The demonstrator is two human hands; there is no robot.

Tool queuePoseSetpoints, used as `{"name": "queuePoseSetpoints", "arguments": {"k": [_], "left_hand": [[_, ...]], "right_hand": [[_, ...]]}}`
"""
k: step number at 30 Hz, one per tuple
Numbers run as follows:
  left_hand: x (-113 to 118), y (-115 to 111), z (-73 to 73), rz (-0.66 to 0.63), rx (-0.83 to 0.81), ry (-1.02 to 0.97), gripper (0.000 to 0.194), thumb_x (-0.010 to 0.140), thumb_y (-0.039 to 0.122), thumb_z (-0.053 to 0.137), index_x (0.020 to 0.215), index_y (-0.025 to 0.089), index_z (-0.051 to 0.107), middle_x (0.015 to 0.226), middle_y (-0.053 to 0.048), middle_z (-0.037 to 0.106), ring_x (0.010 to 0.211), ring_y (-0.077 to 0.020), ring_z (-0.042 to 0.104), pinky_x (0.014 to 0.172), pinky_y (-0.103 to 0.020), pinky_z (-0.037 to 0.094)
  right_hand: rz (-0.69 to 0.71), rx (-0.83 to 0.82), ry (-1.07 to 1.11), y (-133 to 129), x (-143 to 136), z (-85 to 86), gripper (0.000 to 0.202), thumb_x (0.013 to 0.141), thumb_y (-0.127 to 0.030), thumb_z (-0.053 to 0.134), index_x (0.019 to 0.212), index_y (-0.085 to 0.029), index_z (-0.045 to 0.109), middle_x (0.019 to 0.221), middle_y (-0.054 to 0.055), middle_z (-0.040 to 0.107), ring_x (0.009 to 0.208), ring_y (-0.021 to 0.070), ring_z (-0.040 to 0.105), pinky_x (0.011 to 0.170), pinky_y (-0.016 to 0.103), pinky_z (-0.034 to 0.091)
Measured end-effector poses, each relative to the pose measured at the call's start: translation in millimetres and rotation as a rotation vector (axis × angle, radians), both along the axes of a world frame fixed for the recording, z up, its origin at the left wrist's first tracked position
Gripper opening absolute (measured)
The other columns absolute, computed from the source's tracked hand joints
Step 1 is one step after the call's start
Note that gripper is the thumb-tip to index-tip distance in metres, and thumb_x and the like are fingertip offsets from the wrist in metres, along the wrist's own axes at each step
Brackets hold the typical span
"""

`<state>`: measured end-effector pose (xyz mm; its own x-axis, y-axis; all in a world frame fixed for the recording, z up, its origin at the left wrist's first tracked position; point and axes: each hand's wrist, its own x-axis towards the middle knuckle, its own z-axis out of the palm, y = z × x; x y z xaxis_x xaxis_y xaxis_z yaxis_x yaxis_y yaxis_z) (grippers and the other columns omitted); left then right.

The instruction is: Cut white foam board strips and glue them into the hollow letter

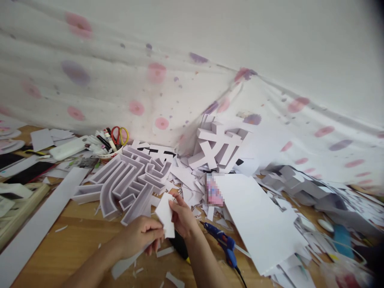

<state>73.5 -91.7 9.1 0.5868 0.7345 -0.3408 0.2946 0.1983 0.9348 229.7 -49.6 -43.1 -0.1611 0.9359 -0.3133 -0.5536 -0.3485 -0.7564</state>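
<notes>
Both hands hold a small white board piece above the wooden table. My right hand grips its upper right side, thumb across the face. At its lower left edge, my left hand pinches it between bent fingers. Just behind the hands lies a hollow white character shape with thin raised walls. A blue glue gun rests to the right of my right forearm. Something black with a yellow end is partly hidden under that forearm.
A large white sheet lies on the right, with grey-white folded pieces beyond. Another white character stands at the back. Scissors and pens fill a holder at the back left. A long white strip crosses the left side; paper scraps are scattered about.
</notes>
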Motion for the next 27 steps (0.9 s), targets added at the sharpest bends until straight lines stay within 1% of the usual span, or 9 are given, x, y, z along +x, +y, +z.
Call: {"name": "queuePoseSetpoints", "arguments": {"k": [2,4,9,11,14,17,20,24,27], "left_hand": [[-1,-5,-0.4,-0.108,-0.050,0.035,0.026,0.077,0.035,0.051,0.060,0.017,0.059,0.053,0.000,0.059,0.043,-0.0107,0.051,0.046,-0.022,0.040],[-5,-9,-5.6,-0.169,-0.009,0.113,0.027,0.079,0.034,0.047,0.064,0.018,0.063,0.056,-0.001,0.063,0.046,-0.0118,0.054,0.048,-0.022,0.041],[-35,-22,-30.1,-0.223,0.294,0.434,0.024,0.076,0.027,0.051,0.091,0.025,0.070,0.087,-0.002,0.073,0.080,-0.0199,0.065,0.073,-0.030,0.047],[-47,-28,-35.0,-0.168,0.308,0.516,0.036,0.070,0.025,0.059,0.105,0.029,0.066,0.105,-0.003,0.069,0.095,-0.0232,0.063,0.084,-0.034,0.046],[-56,-34,-32.1,-0.058,0.400,0.503,0.045,0.067,0.024,0.063,0.111,0.032,0.061,0.122,-0.003,0.061,0.113,-0.0262,0.054,0.098,-0.040,0.039],[-52,-36,-28.6,0.035,0.529,0.389,0.044,0.068,0.020,0.062,0.110,0.031,0.057,0.125,-0.003,0.056,0.117,-0.0245,0.050,0.099,-0.040,0.038],[-40,-41,-38.1,0.161,0.629,0.311,0.056,0.058,0.017,0.069,0.111,0.029,0.052,0.129,-0.005,0.050,0.120,-0.0274,0.047,0.099,-0.043,0.040],[-25,-47,-63.3,0.434,0.597,0.232,0.073,0.053,0.018,0.073,0.120,0.026,0.044,0.133,-0.011,0.044,0.119,-0.0302,0.047,0.096,-0.046,0.043],[-25,-45,-75.5,0.567,0.426,0.102,0.063,0.063,0.027,0.068,0.122,0.026,0.043,0.122,-0.010,0.055,0.106,-0.0257,0.058,0.087,-0.041,0.050]], "right_hand": [[-0.053,0.011,-0.082,-1,4,3.9,0.046,0.059,-0.036,0.074,0.097,-0.024,0.052,0.058,-0.008,0.052,0.044,0.0071,0.045,0.037,0.015,0.028],[-0.086,0.048,-0.221,-3,9,8.7,0.048,0.063,-0.040,0.070,0.105,-0.024,0.052,0.058,-0.009,0.049,0.042,0.0063,0.040,0.037,0.016,0.025],[0.106,0.216,-0.526,-13,20,8.9,0.047,0.072,-0.043,0.063,0.115,-0.024,0.056,0.058,-0.008,0.036,0.046,0.0060,0.031,0.042,0.019,0.024],[0.222,0.279,-0.650,-18,21,5.4,0.043,0.074,-0.038,0.062,0.114,-0.024,0.059,0.059,-0.007,0.035,0.050,0.0070,0.031,0.046,0.020,0.026],[0.398,0.324,-0.762,-24,17,2.1,0.041,0.078,-0.030,0.059,0.118,-0.026,0.057,0.062,-0.006,0.039,0.054,0.0081,0.035,0.050,0.021,0.029],[0.525,0.341,-0.781,-29,8,0.0,0.044,0.077,-0.023,0.058,0.121,-0.028,0.055,0.062,-0.007,0.041,0.054,0.0078,0.037,0.051,0.020,0.030],[0.636,0.273,-0.709,-32,-2,-4.2,0.045,0.074,-0.019,0.059,0.118,-0.026,0.053,0.062,-0.008,0.046,0.051,0.0068,0.039,0.048,0.019,0.029],[0.638,0.125,-0.594,-35,-9,-8.8,0.026,0.070,-0.020,0.060,0.094,-0.021,0.050,0.061,-0.008,0.050,0.046,0.0057,0.040,0.043,0.018,0.029],[0.580,0.085,-0.554,-36,-8,-7.5,0.023,0.067,-0.028,0.064,0.081,-0.021,0.047,0.057,-0.009,0.048,0.044,0.0056,0.040,0.041,0.017,0.029]]}}
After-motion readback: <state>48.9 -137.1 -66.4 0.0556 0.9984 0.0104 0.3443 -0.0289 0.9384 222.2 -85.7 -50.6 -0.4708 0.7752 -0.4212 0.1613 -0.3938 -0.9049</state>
